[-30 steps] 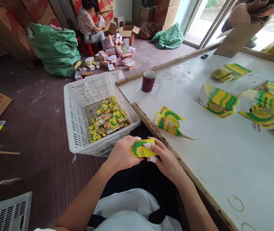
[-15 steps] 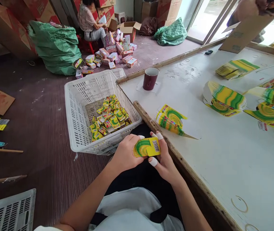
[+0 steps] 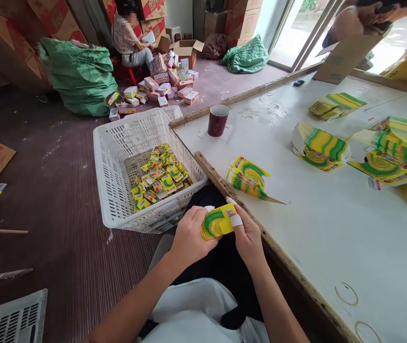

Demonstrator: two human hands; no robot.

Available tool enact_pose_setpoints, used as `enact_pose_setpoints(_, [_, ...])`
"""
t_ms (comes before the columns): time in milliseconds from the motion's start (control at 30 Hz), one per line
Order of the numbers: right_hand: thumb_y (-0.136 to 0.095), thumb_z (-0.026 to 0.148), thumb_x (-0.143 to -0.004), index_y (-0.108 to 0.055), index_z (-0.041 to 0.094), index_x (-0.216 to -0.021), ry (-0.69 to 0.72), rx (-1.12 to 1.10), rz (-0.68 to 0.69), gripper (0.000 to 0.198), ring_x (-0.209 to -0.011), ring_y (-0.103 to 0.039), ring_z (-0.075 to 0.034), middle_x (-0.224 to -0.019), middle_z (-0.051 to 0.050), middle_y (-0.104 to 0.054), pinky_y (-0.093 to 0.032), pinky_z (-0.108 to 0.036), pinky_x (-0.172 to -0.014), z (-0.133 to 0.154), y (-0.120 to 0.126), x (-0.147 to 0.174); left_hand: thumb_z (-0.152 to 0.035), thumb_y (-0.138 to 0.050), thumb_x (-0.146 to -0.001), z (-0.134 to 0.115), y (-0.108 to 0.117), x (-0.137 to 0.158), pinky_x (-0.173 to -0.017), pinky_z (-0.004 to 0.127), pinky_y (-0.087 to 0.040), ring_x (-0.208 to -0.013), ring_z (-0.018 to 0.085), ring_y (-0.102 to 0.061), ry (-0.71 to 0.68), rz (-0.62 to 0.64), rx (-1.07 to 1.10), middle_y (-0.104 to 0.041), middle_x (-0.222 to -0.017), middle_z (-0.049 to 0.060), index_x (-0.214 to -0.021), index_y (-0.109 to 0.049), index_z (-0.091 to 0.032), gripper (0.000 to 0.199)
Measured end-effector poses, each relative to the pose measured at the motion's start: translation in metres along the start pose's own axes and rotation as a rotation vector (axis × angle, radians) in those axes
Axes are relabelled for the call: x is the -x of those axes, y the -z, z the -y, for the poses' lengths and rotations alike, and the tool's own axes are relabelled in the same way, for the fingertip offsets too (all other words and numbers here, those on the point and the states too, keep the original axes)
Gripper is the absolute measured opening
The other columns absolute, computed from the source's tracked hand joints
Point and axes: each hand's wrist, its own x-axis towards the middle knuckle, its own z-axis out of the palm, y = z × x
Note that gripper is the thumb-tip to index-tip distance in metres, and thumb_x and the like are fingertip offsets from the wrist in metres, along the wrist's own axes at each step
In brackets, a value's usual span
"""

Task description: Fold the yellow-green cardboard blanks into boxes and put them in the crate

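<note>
A small yellow and green cardboard box (image 3: 213, 224) is held between my hands above my lap. My left hand (image 3: 193, 234) is closed round its left end. At the box's right end, my right hand (image 3: 248, 233) grips it, with the white-taped thumb pressed on the barcode flap. White tape also covers other fingertips. Just beyond my hands stands a white plastic basket (image 3: 105, 190), where many similar small boxes (image 3: 167, 183) lie heaped. On the white table to the right, a fanned stack of flat printed cartons (image 3: 248, 178) lies nearest my right hand.
A maroon mug (image 3: 218, 121) stands near the table's wooden edge (image 3: 289, 271). More carton stacks (image 3: 322, 145) lie farther right. A seated person (image 3: 132, 38) works beside piled boxes (image 3: 167, 81) and a green sack (image 3: 78, 76). Another person (image 3: 353, 28) is at the table's far side.
My right thumb has moved up from below the box onto its barcode flap, and the right fingers have closed on that end. My left hand keeps its hold. The view has shifted slightly.
</note>
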Motion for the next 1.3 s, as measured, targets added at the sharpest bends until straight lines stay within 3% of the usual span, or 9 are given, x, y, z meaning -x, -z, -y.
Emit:
enact_pose_setpoints(200, [-0.049, 0.040, -0.093, -0.067, 0.020, -0.107, 0.050, 0.064, -0.137, 0.030, -0.088, -0.070, -0.024, -0.102, -0.009, -0.075, -0.058, -0.036, -0.073, 0.006, -0.004, -0.004, -0.024, -0.077, -0.067, -0.001, -0.003, 0.000, -0.083, 0.037, -0.057, -0.094, 0.024, -0.066, 0.028, -0.001, 0.035, -0.065, -0.101, 0.006, -0.112, -0.056, -0.021, 0.049])
enact_pose_setpoints(400, [-0.053, 0.044, -0.092, -0.053, 0.022, -0.127, 0.027, -0.153, 0.045, 0.041, -0.094, -0.071, -0.024, -0.108, -0.011, -0.073, -0.058, -0.040, -0.082, 0.006, -0.009, -0.012, -0.025, -0.076, -0.068, 0.006, -0.005, -0.004, -0.080, 0.036, -0.056, -0.092, 0.023, -0.065, 0.051, 0.004, 0.064, -0.063, -0.100, 0.005, -0.110, -0.055, -0.022, 0.047])
enact_pose_setpoints(500, [-0.056, 0.050, -0.090, -0.039, 0.024, -0.138, 0.116, -0.180, 0.073, 0.057, -0.101, -0.069, -0.025, -0.117, -0.012, -0.069, -0.056, -0.044, -0.089, 0.004, 0.007, -0.032, -0.028, -0.077, -0.069, 0.027, 0.007, -0.015, -0.088, 0.042, -0.053, -0.099, 0.026, -0.063, 0.090, -0.154, -0.013, -0.061, -0.104, 0.007, -0.113, -0.052, -0.022, 0.051])
enact_pose_setpoints(600, [-0.060, 0.044, -0.086, -0.044, 0.023, -0.133, 0.077, 0.188, -0.238, 0.055, -0.105, -0.065, -0.029, -0.114, -0.012, -0.068, -0.050, -0.051, -0.094, -0.003, 0.033, -0.059, -0.040, -0.085, -0.062, 0.055, 0.027, -0.028, -0.107, 0.058, -0.038, -0.127, 0.038, -0.046, 0.205, -0.485, -0.196, -0.050, -0.129, 0.017, -0.128, -0.043, -0.019, 0.081])
enact_pose_setpoints(667, [-0.061, 0.036, -0.082, -0.050, 0.019, -0.127, 0.018, 0.504, -0.332, 0.049, -0.106, -0.060, -0.034, -0.114, -0.016, -0.067, -0.047, -0.056, -0.092, -0.011, 0.047, -0.074, -0.045, -0.086, -0.061, 0.069, 0.037, -0.033, -0.113, 0.060, -0.030, -0.135, 0.040, -0.037, 0.236, -0.563, -0.239, -0.042, -0.138, 0.019, -0.134, -0.037, -0.019, 0.091])
enact_pose_setpoints(867, [-0.049, 0.011, -0.074, -0.059, 0.018, -0.107, 0.059, 0.818, -0.323, 0.035, -0.095, -0.057, -0.033, -0.100, -0.016, -0.065, -0.044, -0.053, -0.087, -0.031, 0.054, -0.088, -0.040, -0.074, -0.078, 0.067, 0.021, -0.018, -0.108, 0.053, -0.041, -0.129, 0.032, -0.047, 0.201, -0.371, -0.099, -0.050, -0.132, 0.014, -0.128, -0.045, -0.022, 0.061])
enact_pose_setpoints(1000, [-0.055, 0.017, -0.071, -0.052, 0.019, -0.108, 0.029, 0.661, -0.362, 0.038, -0.089, -0.059, -0.029, -0.094, -0.010, -0.064, -0.048, -0.049, -0.083, -0.019, 0.054, -0.087, -0.041, -0.071, -0.080, 0.051, 0.004, -0.008, -0.100, 0.050, -0.049, -0.124, 0.030, -0.052, 0.244, -0.223, 0.106, -0.055, -0.128, 0.012, -0.123, -0.052, -0.023, 0.050])
enact_pose_setpoints(1133, [-0.065, 0.024, -0.067, -0.044, 0.023, -0.113, -0.008, 0.287, -0.350, 0.051, -0.071, -0.061, -0.020, -0.086, -0.001, -0.060, -0.053, -0.039, -0.071, 0.010, 0.041, -0.067, -0.059, -0.074, -0.072, 0.037, -0.005, -0.009, -0.097, 0.047, -0.052, -0.126, 0.030, -0.055, 0.291, -0.140, 0.516, -0.056, -0.132, 0.014, -0.127, -0.049, -0.023, 0.071])
enact_pose_setpoints(1300, [-0.069, 0.026, -0.070, -0.045, 0.028, -0.117, -0.038, -0.250, 0.208, 0.052, -0.069, -0.061, -0.014, -0.084, 0.003, -0.059, -0.055, -0.030, -0.066, 0.037, -0.010, -0.015, -0.086, -0.045, -0.072, 0.012, -0.006, -0.023, -0.084, 0.041, -0.058, -0.111, 0.027, -0.064, 0.351, -0.167, 0.962, -0.066, -0.114, 0.012, -0.114, -0.056, -0.023, 0.077])
